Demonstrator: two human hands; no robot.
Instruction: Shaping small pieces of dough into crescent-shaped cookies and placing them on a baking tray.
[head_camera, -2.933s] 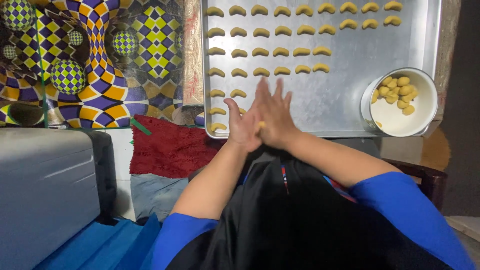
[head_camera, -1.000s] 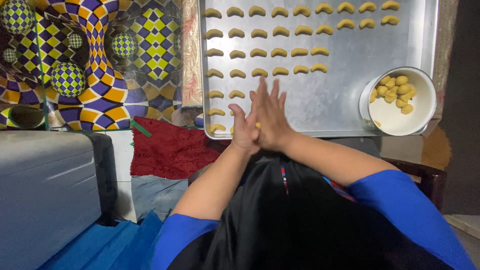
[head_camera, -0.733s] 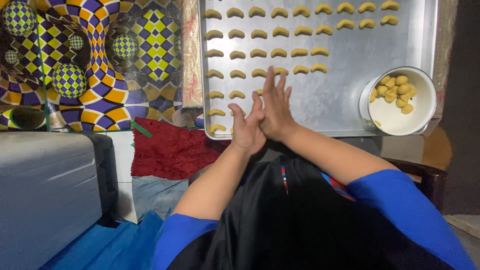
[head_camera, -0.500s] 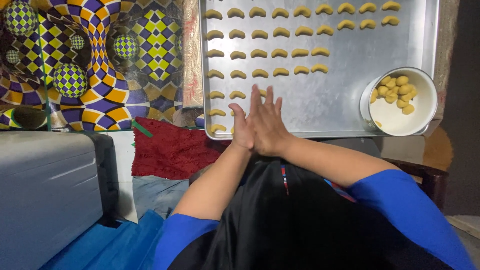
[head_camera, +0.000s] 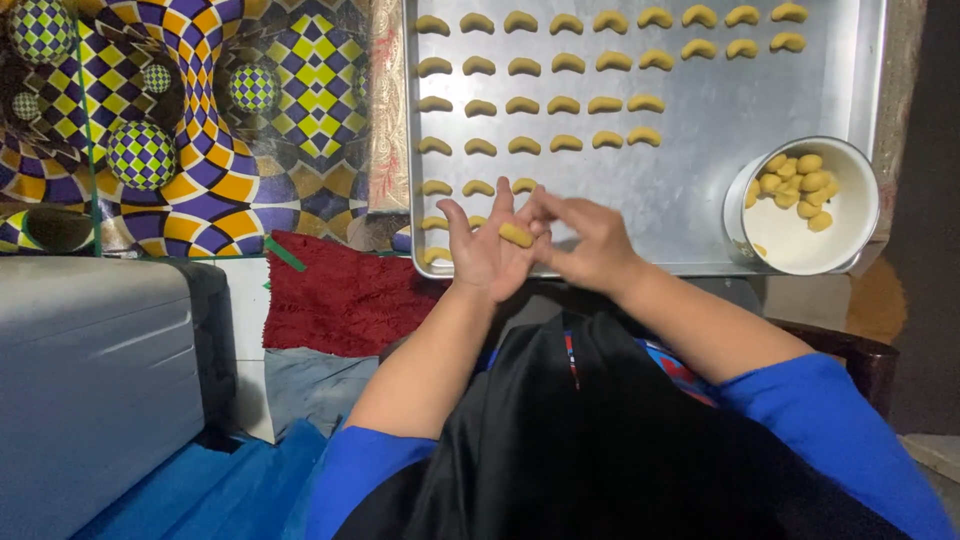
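Two hands meet over the near edge of a metal tray (head_camera: 700, 150). The left hand (head_camera: 487, 250) lies palm up and spread, its grip released, with a short yellow dough roll (head_camera: 516, 235) resting across its fingers. The right hand (head_camera: 590, 243) reaches in from the side, its fingertips (head_camera: 540, 212) touching the roll's end against the left palm; its fingers are loosely curled and it clasps nothing. On the tray, rows of curved yellow dough crescents (head_camera: 565, 104) fill the far and left part, while the right part is bare metal. A white bowl (head_camera: 800, 235) holding small yellow dough balls (head_camera: 795, 180) sits on the tray's near right corner. Left of the tray lie a chequered patterned cloth (head_camera: 200, 120) and a red mat (head_camera: 340, 295).
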